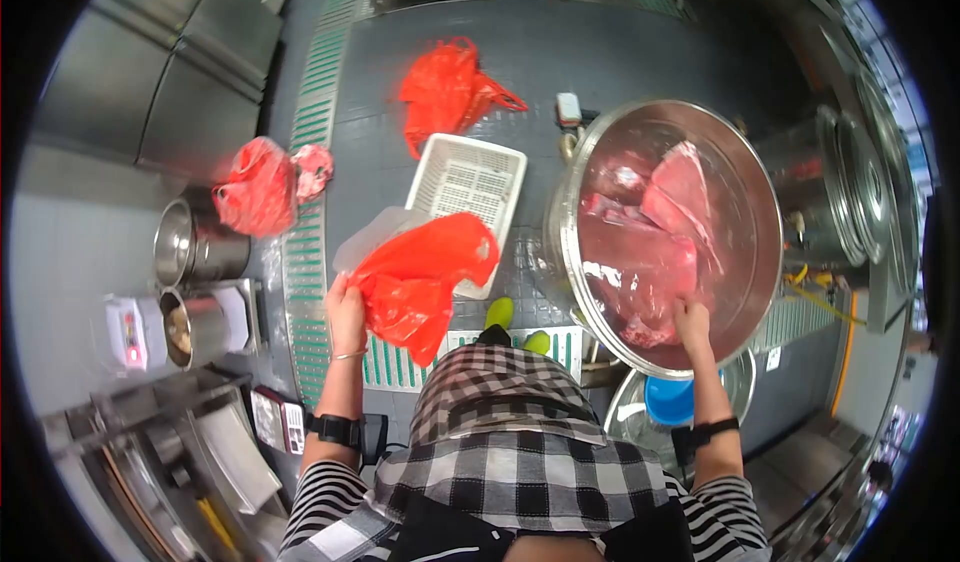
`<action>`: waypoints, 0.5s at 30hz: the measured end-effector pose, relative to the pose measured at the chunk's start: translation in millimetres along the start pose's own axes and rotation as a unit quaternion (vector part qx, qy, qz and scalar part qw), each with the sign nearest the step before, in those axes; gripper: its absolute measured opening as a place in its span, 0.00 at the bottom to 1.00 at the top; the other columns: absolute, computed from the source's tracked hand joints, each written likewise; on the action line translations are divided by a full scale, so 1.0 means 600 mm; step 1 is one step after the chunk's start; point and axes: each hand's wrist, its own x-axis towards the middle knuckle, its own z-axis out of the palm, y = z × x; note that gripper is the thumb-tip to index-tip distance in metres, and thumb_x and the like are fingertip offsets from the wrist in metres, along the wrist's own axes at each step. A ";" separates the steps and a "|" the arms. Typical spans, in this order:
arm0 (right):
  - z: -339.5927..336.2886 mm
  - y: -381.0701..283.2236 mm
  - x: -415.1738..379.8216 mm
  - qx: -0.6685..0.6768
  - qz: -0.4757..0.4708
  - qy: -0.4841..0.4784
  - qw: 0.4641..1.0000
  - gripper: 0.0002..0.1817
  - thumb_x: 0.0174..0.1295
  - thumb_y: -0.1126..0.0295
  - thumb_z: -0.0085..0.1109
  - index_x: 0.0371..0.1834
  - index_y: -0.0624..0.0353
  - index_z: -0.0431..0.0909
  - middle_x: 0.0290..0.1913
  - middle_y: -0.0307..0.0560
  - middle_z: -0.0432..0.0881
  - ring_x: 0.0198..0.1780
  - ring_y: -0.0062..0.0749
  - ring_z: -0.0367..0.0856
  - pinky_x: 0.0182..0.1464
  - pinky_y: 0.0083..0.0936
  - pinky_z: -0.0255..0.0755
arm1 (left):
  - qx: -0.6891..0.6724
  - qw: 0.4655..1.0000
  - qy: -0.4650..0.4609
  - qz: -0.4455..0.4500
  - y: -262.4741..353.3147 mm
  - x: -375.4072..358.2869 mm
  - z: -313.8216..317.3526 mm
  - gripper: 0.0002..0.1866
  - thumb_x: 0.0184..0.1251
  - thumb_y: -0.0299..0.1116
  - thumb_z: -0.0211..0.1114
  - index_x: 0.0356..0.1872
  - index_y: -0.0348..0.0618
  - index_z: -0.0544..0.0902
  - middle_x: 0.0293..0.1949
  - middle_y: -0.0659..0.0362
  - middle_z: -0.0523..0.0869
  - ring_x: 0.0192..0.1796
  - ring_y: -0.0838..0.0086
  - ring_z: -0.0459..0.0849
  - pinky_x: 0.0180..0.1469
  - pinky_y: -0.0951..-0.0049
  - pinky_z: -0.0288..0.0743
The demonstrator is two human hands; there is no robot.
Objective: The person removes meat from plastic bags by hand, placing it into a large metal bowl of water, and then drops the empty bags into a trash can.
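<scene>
My left hand [346, 312] is closed on a red plastic bag [425, 280], which hangs spread out with a clear plastic piece [378, 237] beside it. The bag covers part of a white perforated basket [467, 177] on the floor. On the right, a large round metal pot [672, 112] holds liquid and several pieces of raw meat [680, 197]. My right hand [691, 324] is closed over the near side of the pot, at the edge of a large meat piece; what its fingers pinch is hard to make out.
Another red bag [445, 87] lies on the floor ahead. At the left are a filled red bag [257, 187], metal pots [195, 327] and a scale [278, 420]. A blue bowl [668, 399] sits below the large pot. Green-and-white drain grating [310, 212] crosses the floor.
</scene>
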 end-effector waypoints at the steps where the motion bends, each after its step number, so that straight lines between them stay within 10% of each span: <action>1: -0.020 -0.049 -0.011 0.084 -0.045 0.081 0.992 0.13 0.55 0.66 0.47 0.38 0.61 0.74 0.28 0.57 0.77 0.28 0.42 0.77 0.31 0.32 0.69 | -0.005 1.000 0.019 0.007 0.010 -0.007 0.002 0.14 0.50 0.18 0.41 0.36 0.35 0.74 0.33 0.62 0.77 0.33 0.81 0.73 0.36 0.83 0.68; 3: -0.046 -0.141 -0.039 0.171 -0.066 0.063 0.981 0.10 0.56 0.69 0.48 0.37 0.61 0.74 0.21 0.50 0.76 0.20 0.29 0.74 0.25 0.25 0.66 | -0.018 0.999 0.032 0.040 0.020 -0.030 0.003 0.13 0.51 0.20 0.41 0.34 0.35 0.75 0.32 0.62 0.76 0.31 0.82 0.72 0.35 0.83 0.67; 6: -0.022 -0.249 -0.081 0.340 -0.116 -0.216 0.908 0.15 0.58 0.66 0.47 0.47 0.58 0.69 0.26 0.40 0.77 0.26 0.24 0.73 0.26 0.22 0.68 | 0.101 0.987 0.015 0.124 0.009 -0.068 0.021 0.10 0.47 0.20 0.47 0.30 0.39 0.76 0.30 0.60 0.74 0.31 0.78 0.70 0.34 0.80 0.66; 9: 0.024 -0.358 -0.116 0.535 0.052 -0.495 0.683 0.20 0.59 0.64 0.47 0.54 0.57 0.61 0.39 0.41 0.75 0.39 0.29 0.75 0.35 0.28 0.74 | 0.316 0.883 -0.031 0.347 0.012 -0.113 0.083 0.10 0.40 0.20 0.54 0.27 0.42 0.76 0.31 0.54 0.71 0.37 0.63 0.70 0.38 0.68 0.65; 10: 0.042 -0.380 -0.110 0.530 0.043 -0.501 0.683 0.20 0.59 0.64 0.47 0.54 0.57 0.61 0.39 0.41 0.75 0.39 0.29 0.75 0.35 0.28 0.74 | 0.322 0.865 -0.080 0.376 0.020 -0.135 0.105 0.09 0.38 0.21 0.54 0.26 0.43 0.76 0.34 0.55 0.72 0.40 0.62 0.71 0.40 0.66 0.65; 12: 0.106 -0.419 -0.080 0.668 0.162 -0.521 0.506 0.19 0.59 0.64 0.47 0.51 0.61 0.64 0.42 0.48 0.73 0.44 0.34 0.75 0.40 0.33 0.74 | 0.353 0.819 -0.183 0.415 0.049 -0.182 0.130 0.10 0.38 0.23 0.55 0.27 0.44 0.76 0.38 0.55 0.72 0.45 0.59 0.69 0.45 0.59 0.62; 15: 0.198 -0.450 -0.052 0.552 0.093 -0.355 0.749 0.18 0.48 0.81 0.49 0.45 0.66 0.68 0.41 0.50 0.74 0.40 0.34 0.76 0.38 0.31 0.73 | 0.398 0.799 -0.231 0.388 0.034 -0.221 0.112 0.13 0.39 0.26 0.57 0.33 0.44 0.76 0.42 0.53 0.71 0.54 0.60 0.63 0.54 0.53 0.54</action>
